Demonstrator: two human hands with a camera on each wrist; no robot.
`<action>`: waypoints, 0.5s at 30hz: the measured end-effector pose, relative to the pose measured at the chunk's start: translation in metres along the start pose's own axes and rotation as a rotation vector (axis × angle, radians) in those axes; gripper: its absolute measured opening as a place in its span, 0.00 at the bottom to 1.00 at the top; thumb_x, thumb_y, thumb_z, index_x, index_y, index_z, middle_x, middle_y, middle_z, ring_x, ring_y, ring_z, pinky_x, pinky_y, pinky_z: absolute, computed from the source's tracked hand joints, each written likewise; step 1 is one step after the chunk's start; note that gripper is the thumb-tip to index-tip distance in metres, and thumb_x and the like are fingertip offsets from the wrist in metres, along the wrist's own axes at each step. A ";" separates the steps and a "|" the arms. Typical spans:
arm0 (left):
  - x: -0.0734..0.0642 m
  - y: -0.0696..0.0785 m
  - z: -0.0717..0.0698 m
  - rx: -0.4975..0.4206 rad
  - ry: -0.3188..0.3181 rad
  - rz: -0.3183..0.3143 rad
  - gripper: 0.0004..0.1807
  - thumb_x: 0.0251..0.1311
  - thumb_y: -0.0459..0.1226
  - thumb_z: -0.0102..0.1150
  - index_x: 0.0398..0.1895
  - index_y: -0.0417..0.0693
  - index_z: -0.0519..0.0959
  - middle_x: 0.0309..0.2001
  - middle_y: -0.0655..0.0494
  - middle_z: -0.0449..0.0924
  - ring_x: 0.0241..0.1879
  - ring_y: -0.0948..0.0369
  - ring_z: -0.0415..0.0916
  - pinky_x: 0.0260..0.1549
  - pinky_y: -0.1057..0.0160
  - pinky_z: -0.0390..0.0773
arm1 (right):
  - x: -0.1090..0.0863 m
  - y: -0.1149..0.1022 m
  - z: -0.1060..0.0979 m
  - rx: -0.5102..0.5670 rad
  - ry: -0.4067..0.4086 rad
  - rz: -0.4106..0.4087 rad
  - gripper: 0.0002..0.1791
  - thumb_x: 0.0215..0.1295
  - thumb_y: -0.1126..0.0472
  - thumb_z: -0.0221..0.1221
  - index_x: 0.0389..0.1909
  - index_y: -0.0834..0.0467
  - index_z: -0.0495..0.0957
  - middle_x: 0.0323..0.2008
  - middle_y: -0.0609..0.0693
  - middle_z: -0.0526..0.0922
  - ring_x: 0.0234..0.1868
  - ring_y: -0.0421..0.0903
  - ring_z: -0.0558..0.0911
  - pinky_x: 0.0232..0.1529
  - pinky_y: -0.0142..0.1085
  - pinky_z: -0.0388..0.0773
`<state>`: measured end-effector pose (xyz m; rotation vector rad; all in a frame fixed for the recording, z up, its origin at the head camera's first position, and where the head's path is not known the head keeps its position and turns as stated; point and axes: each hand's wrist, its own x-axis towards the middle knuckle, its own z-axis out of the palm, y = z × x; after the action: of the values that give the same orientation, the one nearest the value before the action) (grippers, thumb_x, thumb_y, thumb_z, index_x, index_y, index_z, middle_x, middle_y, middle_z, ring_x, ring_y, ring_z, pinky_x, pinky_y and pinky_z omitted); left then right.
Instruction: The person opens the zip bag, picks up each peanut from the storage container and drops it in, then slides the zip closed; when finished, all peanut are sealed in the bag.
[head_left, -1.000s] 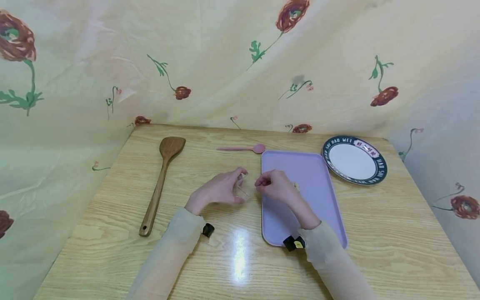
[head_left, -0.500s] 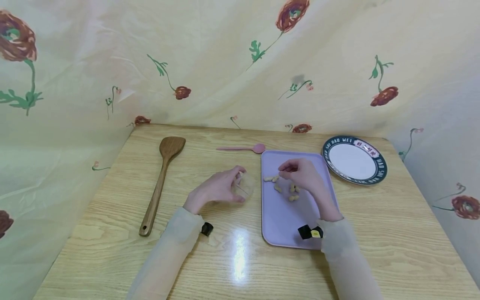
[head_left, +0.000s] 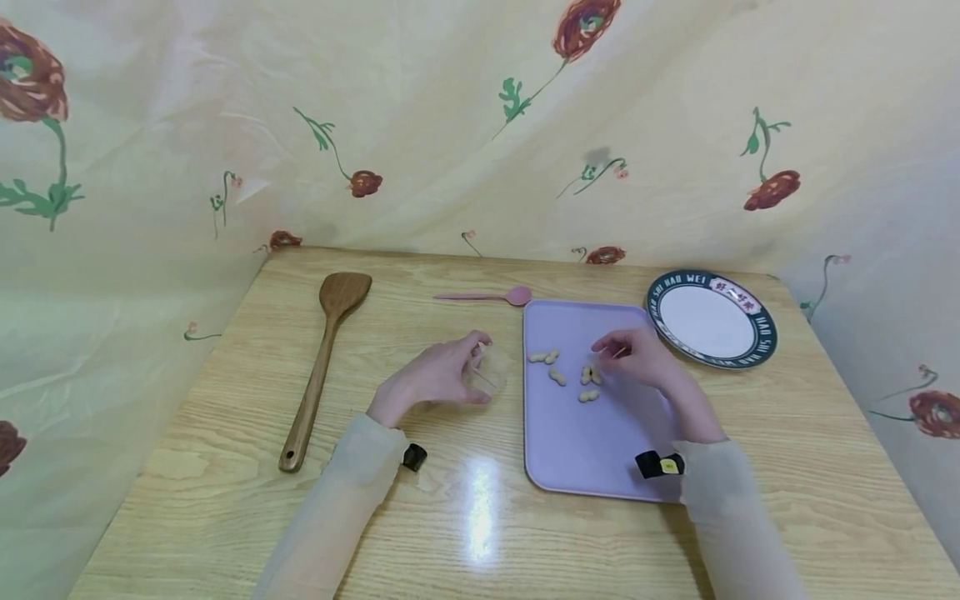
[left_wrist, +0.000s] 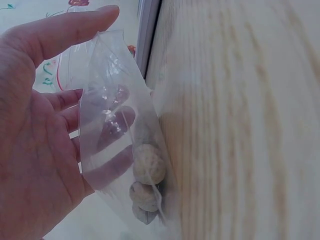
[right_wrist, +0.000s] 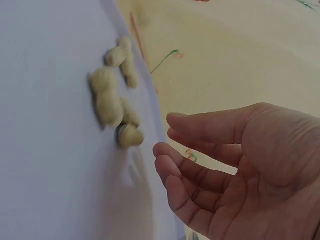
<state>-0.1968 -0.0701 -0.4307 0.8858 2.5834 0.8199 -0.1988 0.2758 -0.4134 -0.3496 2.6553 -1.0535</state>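
Note:
My left hand (head_left: 438, 373) holds a clear plastic bag (head_left: 491, 371) on the table, left of the lilac tray (head_left: 577, 450). In the left wrist view, the thumb touches the bag's upper edge and the fingers lie behind its film. Several roundish tan pieces, like peanuts (left_wrist: 149, 164), sit at the bottom of the bag. Over the right part of the tray hovers my right hand (head_left: 637, 358), fingers loosely bent, nothing visible between them. Several unshelled peanuts (head_left: 557, 377) are scattered across the tray; the right wrist view shows these peanuts (right_wrist: 106, 97) apart from the fingertips.
A wooden spatula (head_left: 322, 367) lies on the left of the table. Behind the bag is a pink spoon (head_left: 517, 296). A dark-rimmed white plate (head_left: 708, 321) stands at the tray's far right corner. Flowered cloth (head_left: 450, 125) hangs behind the table.
My right hand has moved right, from the tray's left edge near the bag to its right side, uncovering the peanuts. The left hand stays with the bag nearly in place.

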 end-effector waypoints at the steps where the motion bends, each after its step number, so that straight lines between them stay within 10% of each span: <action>1: 0.000 0.000 0.000 0.001 0.001 0.001 0.45 0.53 0.47 0.74 0.71 0.47 0.62 0.33 0.57 0.68 0.26 0.63 0.61 0.27 0.64 0.64 | -0.001 0.003 0.000 -0.005 -0.019 0.001 0.14 0.61 0.70 0.64 0.48 0.70 0.81 0.37 0.57 0.82 0.39 0.52 0.78 0.40 0.40 0.75; 15: 0.001 -0.003 0.001 -0.004 -0.001 -0.009 0.46 0.53 0.49 0.75 0.71 0.48 0.62 0.32 0.58 0.66 0.25 0.64 0.61 0.26 0.66 0.62 | -0.004 0.006 0.010 -0.065 -0.066 0.027 0.16 0.59 0.68 0.66 0.48 0.67 0.82 0.31 0.52 0.79 0.33 0.49 0.74 0.34 0.39 0.71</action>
<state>-0.1987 -0.0715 -0.4333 0.8726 2.5824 0.8209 -0.1923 0.2756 -0.4237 -0.3546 2.6319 -0.9333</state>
